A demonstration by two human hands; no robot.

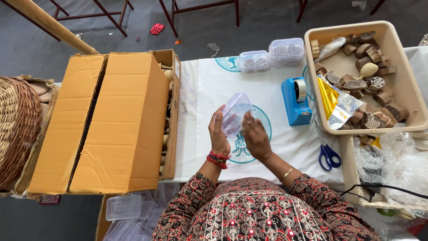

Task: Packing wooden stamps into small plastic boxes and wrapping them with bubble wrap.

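A small clear plastic box (235, 115) is held up above the white-covered surface (205, 89) between both hands: the left hand (218, 134) is wrapped around its near side, and the right hand (255, 136) is pressed against its lower edge. The box appears empty, as far as can be told. Two filled clear boxes (272, 56) have been set at the far edge. Carved wooden blocks (365, 85) remain in the beige tray (401, 53).
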